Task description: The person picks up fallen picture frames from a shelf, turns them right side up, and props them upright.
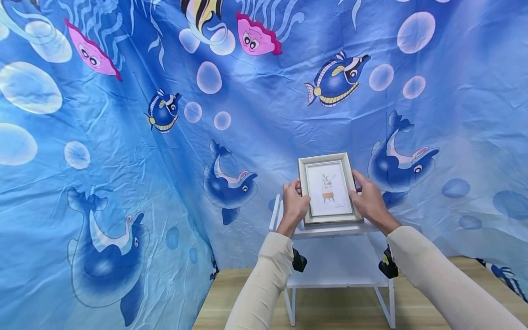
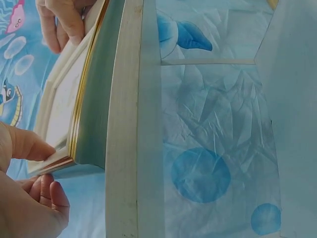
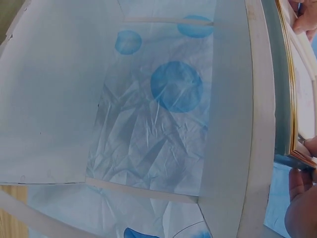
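A pale cream picture frame (image 1: 330, 188) leans back slightly at the top of a white two-level stand, its print of a plant in an orange pot facing me. My left hand (image 1: 294, 201) grips its left side, thumb on the front border and fingers curled behind. On the opposite side my right hand (image 1: 369, 201) holds it the same way. In the left wrist view the frame's gold-lined edge (image 2: 81, 89) shows between thumb and fingers. Its lower edge sits right at the front of the stand's top board (image 3: 260, 99).
The white stand's lower shelf (image 1: 338, 261) lies below the top board, with thin legs on a wood-look floor (image 1: 231, 293). Blue cloth (image 1: 264, 114) printed with fish, dolphins and bubbles hangs behind and along the left. Dark wrist cameras (image 1: 299, 260) sit under both cream sleeves.
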Tool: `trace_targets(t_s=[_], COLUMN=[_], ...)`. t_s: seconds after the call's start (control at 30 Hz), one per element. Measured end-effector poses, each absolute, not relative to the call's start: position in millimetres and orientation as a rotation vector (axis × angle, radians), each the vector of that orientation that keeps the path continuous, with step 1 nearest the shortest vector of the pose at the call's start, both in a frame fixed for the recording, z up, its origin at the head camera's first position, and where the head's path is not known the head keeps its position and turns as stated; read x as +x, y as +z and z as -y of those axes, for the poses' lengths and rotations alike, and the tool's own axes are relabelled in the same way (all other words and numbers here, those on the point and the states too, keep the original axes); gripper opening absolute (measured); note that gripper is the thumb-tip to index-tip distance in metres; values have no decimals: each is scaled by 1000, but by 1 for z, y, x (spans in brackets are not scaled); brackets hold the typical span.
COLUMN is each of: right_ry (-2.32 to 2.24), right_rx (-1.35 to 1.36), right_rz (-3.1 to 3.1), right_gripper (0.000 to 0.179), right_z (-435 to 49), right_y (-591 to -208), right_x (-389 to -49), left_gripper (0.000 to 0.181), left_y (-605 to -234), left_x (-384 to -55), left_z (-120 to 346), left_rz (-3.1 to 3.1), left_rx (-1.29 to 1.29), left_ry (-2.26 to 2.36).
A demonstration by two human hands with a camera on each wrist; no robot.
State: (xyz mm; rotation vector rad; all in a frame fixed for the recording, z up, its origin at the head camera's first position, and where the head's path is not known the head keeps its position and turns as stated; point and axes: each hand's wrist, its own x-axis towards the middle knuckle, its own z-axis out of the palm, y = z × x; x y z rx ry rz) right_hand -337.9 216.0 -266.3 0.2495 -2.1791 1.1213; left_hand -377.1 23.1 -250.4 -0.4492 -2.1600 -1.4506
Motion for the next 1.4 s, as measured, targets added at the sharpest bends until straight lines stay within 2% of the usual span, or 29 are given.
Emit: trace_targets(t_s=[0.2,0.63,1.4], right_ry=[1130,1127,1169], right_rx=[240,219,263], right_rz=[2119,2059,1977], right_gripper=[65,65,61], right_z=[-215,-217,-215], right_y=[-266,-261,-261], right_x=[-337,-331,-339], left_gripper=[62,59,55], left_y=[-251,-255,-261], left_x=[-375,-371,-376], left_z=[-25,-31,-29], left_rz=[2111,1973,1966], left_rx=[-463,-587,-607], left_ry=[-1464,-1382,-1349])
